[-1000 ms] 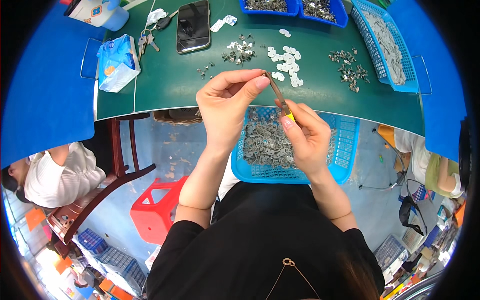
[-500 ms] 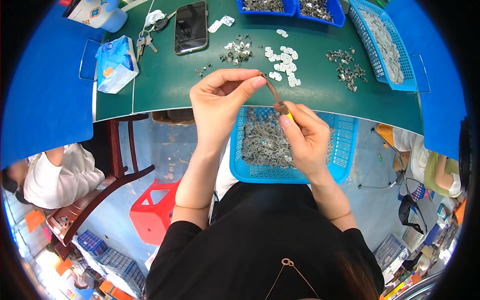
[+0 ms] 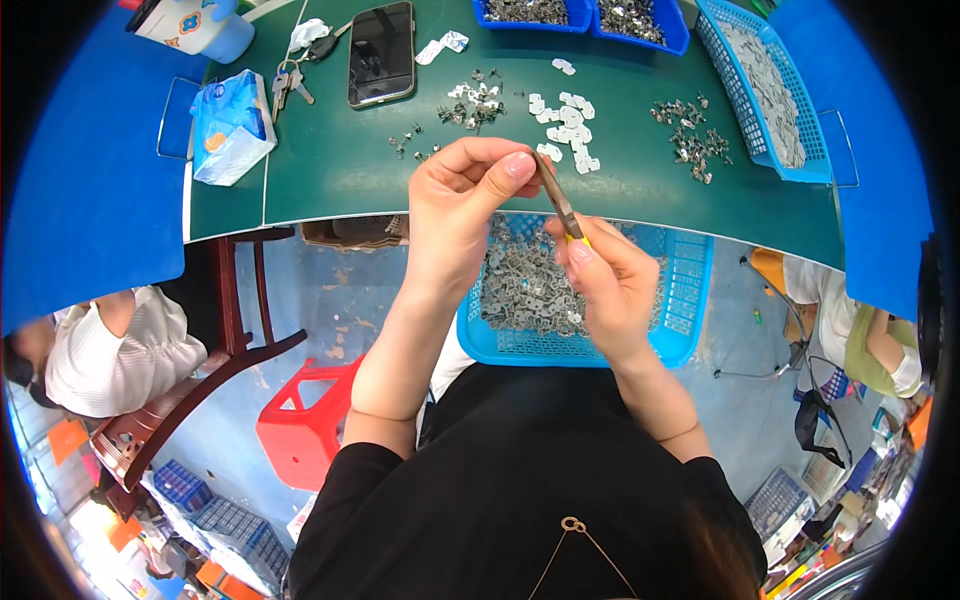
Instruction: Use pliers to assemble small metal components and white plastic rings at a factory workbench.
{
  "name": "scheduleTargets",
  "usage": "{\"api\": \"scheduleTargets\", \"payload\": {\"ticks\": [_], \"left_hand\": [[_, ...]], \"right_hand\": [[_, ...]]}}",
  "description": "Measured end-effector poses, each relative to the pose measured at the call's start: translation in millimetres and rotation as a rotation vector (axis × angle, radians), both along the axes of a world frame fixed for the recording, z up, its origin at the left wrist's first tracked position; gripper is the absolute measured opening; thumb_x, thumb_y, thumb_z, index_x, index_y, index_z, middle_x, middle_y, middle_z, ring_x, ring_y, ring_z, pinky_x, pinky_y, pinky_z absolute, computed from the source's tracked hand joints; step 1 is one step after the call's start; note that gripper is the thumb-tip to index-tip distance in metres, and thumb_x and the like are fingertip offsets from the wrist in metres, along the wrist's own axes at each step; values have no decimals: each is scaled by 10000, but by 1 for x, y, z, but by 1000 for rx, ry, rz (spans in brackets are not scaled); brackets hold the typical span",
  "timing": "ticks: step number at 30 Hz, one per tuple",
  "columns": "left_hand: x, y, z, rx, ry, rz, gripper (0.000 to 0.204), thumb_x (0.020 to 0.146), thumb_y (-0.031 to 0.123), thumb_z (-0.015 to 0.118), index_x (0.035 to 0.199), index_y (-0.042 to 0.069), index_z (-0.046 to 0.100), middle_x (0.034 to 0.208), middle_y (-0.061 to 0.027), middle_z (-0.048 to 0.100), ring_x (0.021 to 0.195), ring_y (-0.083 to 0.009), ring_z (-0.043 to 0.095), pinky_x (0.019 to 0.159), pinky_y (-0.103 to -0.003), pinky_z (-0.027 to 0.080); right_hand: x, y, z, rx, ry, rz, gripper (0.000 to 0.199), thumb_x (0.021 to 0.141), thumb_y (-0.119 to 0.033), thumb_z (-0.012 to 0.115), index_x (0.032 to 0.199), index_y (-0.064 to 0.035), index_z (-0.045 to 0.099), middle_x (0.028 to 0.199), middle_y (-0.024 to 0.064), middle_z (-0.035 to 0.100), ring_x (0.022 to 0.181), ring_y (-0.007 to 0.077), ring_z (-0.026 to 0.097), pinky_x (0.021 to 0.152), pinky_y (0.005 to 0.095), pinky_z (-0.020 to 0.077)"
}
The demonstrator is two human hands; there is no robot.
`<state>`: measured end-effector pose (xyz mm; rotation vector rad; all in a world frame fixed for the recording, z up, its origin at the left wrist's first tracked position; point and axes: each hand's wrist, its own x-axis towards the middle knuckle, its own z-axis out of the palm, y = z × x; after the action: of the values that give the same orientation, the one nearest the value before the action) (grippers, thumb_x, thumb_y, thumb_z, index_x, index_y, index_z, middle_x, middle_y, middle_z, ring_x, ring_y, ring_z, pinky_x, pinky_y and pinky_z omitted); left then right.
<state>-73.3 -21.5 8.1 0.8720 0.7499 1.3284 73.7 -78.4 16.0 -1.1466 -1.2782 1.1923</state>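
My right hand (image 3: 612, 285) is closed around slim long-nose pliers with a bit of yellow handle showing; their dark metal jaws (image 3: 555, 192) point up and to the left. At the tip of the jaws my left hand (image 3: 452, 210) pinches thumb and forefinger together; whatever small part lies between them is hidden. Both hands are raised over the table's near edge. Below them a light-blue basket (image 3: 530, 348) holds a heap of small metal pieces. Flat white-grey plates (image 3: 572, 132) lie on the green table just beyond my fingers, with small metal clips (image 3: 478, 105) to their left.
More clips (image 3: 700, 140) lie to the right, near a blue basket (image 3: 815, 150) of flat pieces. Two dark-blue bins (image 3: 650, 42) stand at the back. A phone (image 3: 381, 55), keys (image 3: 290, 80) and a tissue pack (image 3: 232, 130) are on the left. A red stool (image 3: 300, 420) stands below.
My left hand has shifted a little to the right, closer to my right hand. The pliers' jaws look more closely together and slightly steeper.
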Motion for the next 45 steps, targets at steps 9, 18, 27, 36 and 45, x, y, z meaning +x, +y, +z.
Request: {"api": "scheduleTargets", "payload": {"ticks": [9, 18, 27, 36, 45], "left_hand": [[-2, 4, -10, -60, -217, -128, 125, 871, 127, 604, 928, 15, 603, 855, -105, 651, 770, -165, 632, 727, -286, 507], [-9, 4, -13, 3, 305, 246, 156, 843, 100, 646, 946, -18, 648, 856, -78, 666, 767, -126, 631, 726, -243, 502], [-57, 30, -35, 473, 1626, 592, 100, 730, 130, 684, 828, 137, 700, 920, 21, 635, 921, -197, 562, 782, -336, 403], [-56, 56, -35, 508, 1643, 521, 137, 751, 164, 673, 887, 166, 692, 940, 26, 642, 931, -177, 574, 808, -331, 369], [-52, 79, -37, 582, 1658, 384, 31, 761, 167, 644, 760, 141, 662, 756, 3, 610, 774, -185, 578, 726, -333, 347]], "right_hand": [[12, 7, 0, -576, 871, 350, 396, 897, -294, 412, 1024, 51, 561, 745, 80, 526, 587, 103, 451, 432, 204, 312], [2, 10, -9, -583, 710, 245, 389, 920, -289, 394, 1074, 34, 547, 801, 57, 546, 667, 108, 485, 514, 224, 354], [7, 10, -15, -451, 554, 144, 434, 925, -291, 380, 1134, 63, 519, 875, 70, 559, 741, 122, 507, 573, 244, 378], [11, 10, -19, -419, 610, 138, 436, 925, -291, 371, 1136, 64, 512, 888, 78, 553, 769, 135, 509, 601, 252, 396], [10, 8, -17, -428, 593, 123, 429, 925, -287, 377, 1127, 64, 518, 880, 74, 555, 765, 133, 512, 597, 250, 398]]}}
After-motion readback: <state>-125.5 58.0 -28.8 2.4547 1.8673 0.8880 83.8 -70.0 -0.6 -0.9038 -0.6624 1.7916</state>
